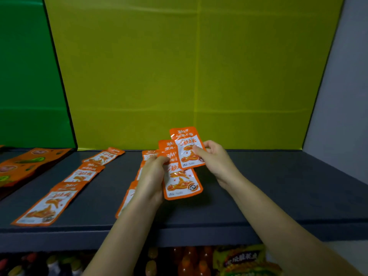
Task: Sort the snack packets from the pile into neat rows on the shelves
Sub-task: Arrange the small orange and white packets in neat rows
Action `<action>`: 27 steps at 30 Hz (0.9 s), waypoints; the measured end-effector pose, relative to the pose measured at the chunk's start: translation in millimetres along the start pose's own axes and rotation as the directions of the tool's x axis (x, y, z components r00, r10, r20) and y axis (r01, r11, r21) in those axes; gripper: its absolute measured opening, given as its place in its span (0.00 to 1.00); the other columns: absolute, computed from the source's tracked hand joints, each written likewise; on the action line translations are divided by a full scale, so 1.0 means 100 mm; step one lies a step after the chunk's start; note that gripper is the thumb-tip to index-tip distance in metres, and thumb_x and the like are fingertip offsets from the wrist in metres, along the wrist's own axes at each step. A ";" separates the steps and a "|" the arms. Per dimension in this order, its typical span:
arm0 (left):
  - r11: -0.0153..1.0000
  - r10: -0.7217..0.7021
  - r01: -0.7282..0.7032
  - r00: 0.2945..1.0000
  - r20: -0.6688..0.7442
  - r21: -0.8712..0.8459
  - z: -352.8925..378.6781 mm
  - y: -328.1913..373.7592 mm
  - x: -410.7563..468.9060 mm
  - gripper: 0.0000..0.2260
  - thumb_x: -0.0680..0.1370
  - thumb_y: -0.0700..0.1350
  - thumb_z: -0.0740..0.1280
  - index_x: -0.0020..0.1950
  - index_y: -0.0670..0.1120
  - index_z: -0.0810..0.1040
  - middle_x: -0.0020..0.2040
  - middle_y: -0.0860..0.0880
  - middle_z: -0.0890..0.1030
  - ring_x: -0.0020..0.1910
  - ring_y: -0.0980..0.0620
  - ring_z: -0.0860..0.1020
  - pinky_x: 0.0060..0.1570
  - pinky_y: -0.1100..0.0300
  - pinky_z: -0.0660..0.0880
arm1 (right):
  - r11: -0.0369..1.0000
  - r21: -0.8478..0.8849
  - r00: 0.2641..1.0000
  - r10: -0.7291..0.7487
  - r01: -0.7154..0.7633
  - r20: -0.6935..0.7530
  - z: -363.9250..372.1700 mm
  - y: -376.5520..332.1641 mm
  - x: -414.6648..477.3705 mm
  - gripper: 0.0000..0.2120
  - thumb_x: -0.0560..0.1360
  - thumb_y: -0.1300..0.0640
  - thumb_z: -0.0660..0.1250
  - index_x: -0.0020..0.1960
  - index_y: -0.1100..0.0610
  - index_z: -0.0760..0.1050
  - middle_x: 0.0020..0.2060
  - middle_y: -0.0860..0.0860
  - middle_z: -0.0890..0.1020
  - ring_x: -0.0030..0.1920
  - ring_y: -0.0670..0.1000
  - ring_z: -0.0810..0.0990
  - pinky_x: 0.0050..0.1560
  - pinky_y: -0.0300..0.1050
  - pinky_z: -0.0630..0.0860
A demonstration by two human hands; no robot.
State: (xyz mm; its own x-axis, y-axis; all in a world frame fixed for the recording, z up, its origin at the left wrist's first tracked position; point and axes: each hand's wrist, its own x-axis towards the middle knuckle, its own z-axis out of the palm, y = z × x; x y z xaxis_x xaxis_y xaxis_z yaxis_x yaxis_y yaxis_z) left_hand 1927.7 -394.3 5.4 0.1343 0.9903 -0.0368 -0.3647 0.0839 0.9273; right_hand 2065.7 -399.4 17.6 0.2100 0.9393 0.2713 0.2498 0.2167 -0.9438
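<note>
Hands both busy: my right hand (215, 159) pinches one orange packet (188, 149), overlapping the fanned stack (182, 183) my left hand (152, 176) grips (both held over the grey shelf (268, 186)). Three more packets (83, 173) lie in a row at left, a second row (125, 202) under my left wrist.

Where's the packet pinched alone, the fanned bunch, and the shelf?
packet pinched alone (184, 156): head view, its printed middle.
fanned bunch (182, 183): head view, front packet's picture.
shelf (268, 186): head view, bare dark top.
</note>
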 end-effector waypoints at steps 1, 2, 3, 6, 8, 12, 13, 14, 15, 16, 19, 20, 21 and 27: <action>0.999 0.032 -0.032 0.999 -0.009 0.017 0.01 0.01 0.02 0.10 0.79 0.39 0.57 0.57 0.39 0.72 0.41 0.42 0.81 0.31 0.49 0.80 0.29 0.58 0.79 | 0.999 0.041 0.999 0.002 0.000 -0.048 -0.07 0.02 0.08 0.07 0.77 0.58 0.63 0.40 0.53 0.71 0.40 0.51 0.81 0.40 0.48 0.79 0.40 0.38 0.73; 0.998 0.060 -0.060 0.998 -0.026 0.028 -0.01 0.03 0.06 0.10 0.79 0.39 0.57 0.58 0.38 0.72 0.40 0.42 0.81 0.31 0.49 0.81 0.29 0.58 0.79 | 0.996 0.087 0.995 0.016 -0.007 -0.103 -0.15 0.06 0.18 0.08 0.78 0.58 0.62 0.39 0.53 0.71 0.39 0.51 0.80 0.38 0.47 0.78 0.38 0.37 0.72; 0.997 0.080 -0.079 0.995 -0.052 0.026 -0.04 0.06 0.08 0.09 0.79 0.38 0.57 0.56 0.37 0.73 0.37 0.44 0.82 0.29 0.50 0.81 0.29 0.58 0.79 | 0.992 0.122 0.987 0.047 -0.029 -0.151 -0.22 0.11 0.28 0.09 0.78 0.58 0.62 0.38 0.54 0.71 0.37 0.51 0.80 0.37 0.47 0.77 0.35 0.37 0.70; 0.993 0.114 -0.118 0.985 -0.129 -0.027 -0.23 0.21 0.17 0.08 0.79 0.37 0.56 0.44 0.40 0.74 0.26 0.48 0.81 0.23 0.53 0.80 0.25 0.59 0.79 | 0.984 0.108 0.972 0.161 -0.143 -0.173 -0.35 0.34 0.56 0.07 0.78 0.58 0.60 0.42 0.57 0.70 0.32 0.50 0.75 0.30 0.47 0.71 0.28 0.38 0.65; 0.988 0.128 -0.139 0.979 -0.159 -0.063 -0.33 0.32 0.20 0.08 0.79 0.37 0.57 0.44 0.40 0.74 0.25 0.48 0.81 0.23 0.53 0.80 0.27 0.58 0.79 | 0.979 0.001 0.971 0.201 -0.203 -0.128 -0.35 0.51 0.69 0.08 0.77 0.59 0.62 0.39 0.57 0.70 0.31 0.52 0.74 0.29 0.48 0.70 0.26 0.37 0.65; 0.986 0.159 -0.168 0.966 -0.202 -0.027 -0.38 0.41 0.26 0.10 0.80 0.36 0.55 0.40 0.40 0.71 0.21 0.49 0.79 0.19 0.55 0.78 0.19 0.63 0.75 | 0.907 -0.340 0.963 0.195 -0.249 -0.185 -0.32 0.75 0.89 0.14 0.74 0.59 0.62 0.30 0.56 0.71 0.38 0.58 0.79 0.41 0.55 0.76 0.40 0.42 0.67; 0.987 0.155 -0.162 0.968 -0.198 -0.021 -0.37 0.41 0.27 0.10 0.80 0.36 0.55 0.40 0.40 0.71 0.21 0.49 0.79 0.20 0.55 0.78 0.19 0.63 0.75 | 0.884 -0.386 0.960 0.198 -0.263 -0.200 -0.31 0.77 0.92 0.12 0.74 0.58 0.62 0.32 0.57 0.73 0.41 0.59 0.81 0.44 0.57 0.78 0.41 0.43 0.68; 0.988 0.146 -0.152 0.972 -0.184 -0.020 -0.38 0.40 0.29 0.10 0.80 0.37 0.55 0.40 0.40 0.71 0.22 0.49 0.79 0.20 0.54 0.78 0.20 0.63 0.75 | 0.859 -0.430 0.956 0.203 -0.277 -0.211 -0.29 0.77 0.95 0.10 0.75 0.57 0.61 0.36 0.58 0.75 0.45 0.59 0.82 0.48 0.59 0.80 0.42 0.43 0.68; 0.990 0.133 -0.139 0.977 -0.168 -0.022 -0.38 0.39 0.30 0.10 0.80 0.37 0.55 0.40 0.40 0.71 0.23 0.48 0.80 0.21 0.54 0.79 0.21 0.62 0.76 | 0.829 -0.479 0.953 0.201 -0.288 -0.225 -0.27 0.76 0.96 0.10 0.75 0.55 0.60 0.42 0.58 0.77 0.49 0.60 0.82 0.51 0.60 0.80 0.44 0.44 0.70; 0.992 0.120 -0.124 0.980 -0.158 -0.018 -0.38 0.37 0.33 0.10 0.80 0.37 0.56 0.40 0.41 0.72 0.25 0.47 0.80 0.22 0.53 0.79 0.22 0.61 0.77 | 0.793 -0.533 0.951 0.193 -0.296 -0.241 -0.25 0.76 0.97 0.11 0.76 0.53 0.60 0.46 0.59 0.77 0.53 0.59 0.81 0.54 0.60 0.79 0.45 0.45 0.71; 0.995 0.094 -0.095 0.985 -0.146 -0.001 -0.37 0.30 0.36 0.08 0.80 0.37 0.57 0.42 0.41 0.72 0.29 0.46 0.80 0.23 0.53 0.80 0.25 0.59 0.79 | 0.653 -0.695 0.952 0.151 -0.299 -0.268 -0.25 0.78 0.96 0.17 0.76 0.49 0.58 0.56 0.59 0.76 0.58 0.58 0.78 0.59 0.60 0.76 0.52 0.48 0.72; 0.996 0.091 -0.090 0.985 -0.147 0.012 -0.37 0.27 0.38 0.06 0.79 0.37 0.57 0.44 0.41 0.72 0.30 0.45 0.81 0.23 0.53 0.80 0.25 0.59 0.79 | 0.614 -0.732 0.953 0.144 -0.296 -0.265 -0.26 0.79 0.96 0.18 0.77 0.49 0.58 0.58 0.59 0.75 0.59 0.58 0.78 0.59 0.60 0.76 0.54 0.48 0.72; 0.996 0.090 -0.086 0.985 -0.147 0.034 -0.36 0.25 0.38 0.05 0.79 0.37 0.58 0.46 0.40 0.72 0.33 0.45 0.80 0.23 0.53 0.80 0.25 0.60 0.78 | 0.584 -0.760 0.957 0.135 -0.286 -0.257 -0.27 0.80 0.96 0.19 0.77 0.48 0.58 0.59 0.60 0.75 0.59 0.58 0.77 0.60 0.60 0.75 0.54 0.48 0.72; 0.989 0.073 -0.055 0.988 -0.135 0.134 -0.33 0.13 0.42 0.08 0.79 0.39 0.59 0.56 0.38 0.73 0.38 0.44 0.81 0.28 0.51 0.81 0.32 0.56 0.76 | 0.489 -0.844 0.975 0.077 -0.218 -0.207 -0.24 0.81 0.98 0.20 0.78 0.47 0.56 0.60 0.61 0.74 0.59 0.59 0.77 0.60 0.60 0.75 0.50 0.47 0.71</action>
State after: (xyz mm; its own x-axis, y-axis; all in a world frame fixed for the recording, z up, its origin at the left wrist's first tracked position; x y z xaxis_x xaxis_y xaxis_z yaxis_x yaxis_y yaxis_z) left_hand 1898.3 -348.2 4.1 -0.0180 0.9997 -0.0187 -0.2443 0.0137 0.9696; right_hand 2129.3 -296.4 -27.4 0.4198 0.8777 0.2313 0.8747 -0.3231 -0.3613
